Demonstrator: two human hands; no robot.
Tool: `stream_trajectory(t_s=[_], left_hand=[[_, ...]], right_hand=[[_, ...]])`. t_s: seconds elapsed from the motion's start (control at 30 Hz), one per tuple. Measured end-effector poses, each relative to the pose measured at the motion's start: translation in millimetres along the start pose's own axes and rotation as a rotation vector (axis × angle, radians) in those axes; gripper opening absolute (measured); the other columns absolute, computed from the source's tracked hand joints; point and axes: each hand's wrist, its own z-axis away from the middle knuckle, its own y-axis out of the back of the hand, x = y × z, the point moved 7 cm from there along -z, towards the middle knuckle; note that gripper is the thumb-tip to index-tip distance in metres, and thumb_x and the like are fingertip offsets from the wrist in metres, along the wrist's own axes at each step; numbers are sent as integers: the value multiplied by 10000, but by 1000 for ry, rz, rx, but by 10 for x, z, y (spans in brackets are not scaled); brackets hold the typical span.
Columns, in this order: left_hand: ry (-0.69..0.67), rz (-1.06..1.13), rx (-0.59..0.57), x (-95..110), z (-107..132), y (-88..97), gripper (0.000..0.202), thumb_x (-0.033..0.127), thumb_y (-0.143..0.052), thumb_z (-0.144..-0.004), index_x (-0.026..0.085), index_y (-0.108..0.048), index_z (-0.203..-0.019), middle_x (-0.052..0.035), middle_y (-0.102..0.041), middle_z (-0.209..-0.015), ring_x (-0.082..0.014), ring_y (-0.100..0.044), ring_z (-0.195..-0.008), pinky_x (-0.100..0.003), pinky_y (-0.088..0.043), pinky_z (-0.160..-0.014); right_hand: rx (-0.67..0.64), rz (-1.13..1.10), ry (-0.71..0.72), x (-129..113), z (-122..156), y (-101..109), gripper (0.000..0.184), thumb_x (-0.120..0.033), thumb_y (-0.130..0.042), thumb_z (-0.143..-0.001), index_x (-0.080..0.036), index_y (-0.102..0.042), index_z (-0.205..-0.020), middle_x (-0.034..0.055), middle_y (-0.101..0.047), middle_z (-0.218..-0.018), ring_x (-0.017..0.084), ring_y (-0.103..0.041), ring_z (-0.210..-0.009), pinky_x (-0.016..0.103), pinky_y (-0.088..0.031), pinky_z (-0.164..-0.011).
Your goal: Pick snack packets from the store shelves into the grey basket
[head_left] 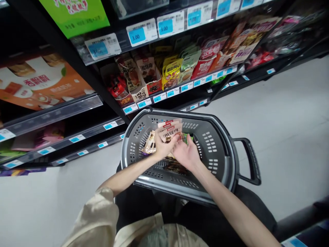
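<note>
Pale floor point(282, 103) and black shop shelves point(99, 84) surround one grey basket point(197, 123), over which I handle a beige packet point(168, 131).
Past the basket's far rim, hanging snacks point(172, 73) fill a shelf; one green box point(77, 17) is cut off above, and one handle point(248, 161) juts from the basket's right end. With my left hand point(163, 147) I pinch the beige packet at its lower part, midway along the far rim; my right hand point(189, 154), palm up with fingers half curled, meets it there, though blur keeps me from telling whether it grips. The packet's red band shows twice, so one or two packets, I cannot say. Tan packets point(150, 142) lie toward the left end, dark ones point(177, 167) toward the near rim, too overlapped to count; one green patch point(190, 136) shows behind my right hand.
</note>
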Motion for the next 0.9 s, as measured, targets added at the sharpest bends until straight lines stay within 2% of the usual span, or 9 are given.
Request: stream_trajectory(t_s=[0.13,0.2,0.33,0.47,0.57,0.73,0.83,0.9], left_hand=[[6,25,6,16,17,-15,696,603,-870,-702,211,-539,-1172,-125,-748,-1116,-255,-754,-1021,-438,-586,-979],[22,38,10,17,2,-10,715,619,-861,-705,207,-537,-1192,-134,-739,-1143,-253,-748,-1040,-430,-585,-977],[39,36,-5,14,-7,6,765,678,-857,-667,205,-540,-1178,-140,-735,-1134,-253,-749,-1014,-421,-590,-945],[96,55,-40,11,46,1,726,713,-820,-694,211,-575,-1159,-117,-759,-1070,-244,-752,-943,-416,-588,-925],[153,80,-102,-14,110,-53,669,720,-790,-725,205,-626,-1118,-125,-761,-1090,-268,-739,-1007,-447,-563,-992],[195,92,-212,-129,150,-158,722,744,-737,-758,224,-625,-1246,-127,-727,-1216,-299,-664,-1216,-489,-452,-1146],[220,77,-280,-164,63,-154,757,765,-737,-739,227,-621,-1258,-133,-713,-1242,-320,-640,-1255,-501,-444,-1148],[225,46,-363,-98,-44,-133,721,723,-789,-717,229,-636,-1220,-132,-714,-1231,-326,-655,-1228,-499,-474,-1117]], right_hand=[[-4,11,10,-39,99,-133,497,-751,-615,-853,-281,-703,-986,86,-765,-1074,303,-675,-1169,490,-596,-961],[-37,7,8,-73,119,-162,493,-727,-615,-872,-278,-716,-1051,83,-765,-1129,297,-669,-1193,494,-590,-980],[-75,47,35,-93,145,-196,390,-555,-756,-846,-309,-717,-1147,26,-758,-1223,259,-682,-1185,465,-575,-1021],[-76,106,144,-44,167,-240,496,-359,-914,-703,-309,-720,-1156,9,-739,-1292,250,-671,-1223,445,-534,-1100],[-37,103,230,-24,152,-239,535,-274,-939,-653,-295,-730,-1145,13,-758,-1253,258,-660,-1256,439,-504,-1146],[-3,69,318,-69,83,-197,454,-296,-938,-653,-284,-755,-1068,23,-789,-1159,281,-716,-1160,450,-562,-1074],[-3,71,368,-149,51,-173,442,-306,-943,-655,-285,-760,-1057,30,-794,-1149,288,-742,-1106,454,-596,-1013],[7,97,407,-241,29,-148,477,-306,-964,-625,-266,-764,-1056,46,-805,-1109,294,-762,-1047,452,-621,-953]])
